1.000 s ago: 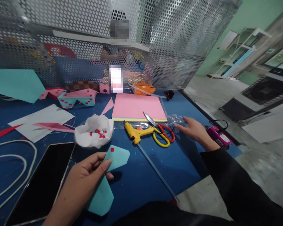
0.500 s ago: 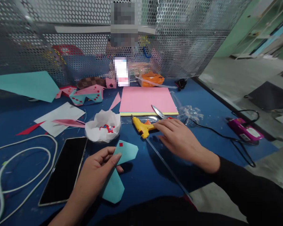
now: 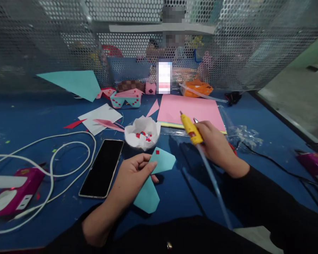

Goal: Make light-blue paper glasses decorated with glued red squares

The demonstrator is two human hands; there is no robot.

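Between thumb and fingers, my left hand (image 3: pixel 134 178) pinches a light blue paper cutout (image 3: pixel 163 161) with angled wings and one small red square on its upper part. My right hand (image 3: pixel 217 146) is closed round a yellow hot glue gun (image 3: pixel 191 129), which is raised over the table with its nozzle pointing up and away. A long clear glue stick (image 3: pixel 214 183) trails from the gun's rear toward me. Ahead of my left hand stands a white paper-lined bowl (image 3: pixel 142 132) with small red and blue bits in it. Scissors lie partly hidden behind my right hand.
A dark phone (image 3: pixel 102 169) lies left of my left hand, beside a looped white cable (image 3: pixel 51 176). Pink paper sheets (image 3: pixel 188 107) are stacked behind the glue gun. Magenta power strips (image 3: pixel 314 164) sit at both sides. A perforated metal panel (image 3: pixel 137 46) closes off the back.
My right hand has taken hold of the glue gun and lifted it off the table. My left hand still holds the blue paper. The camera view has turned left.
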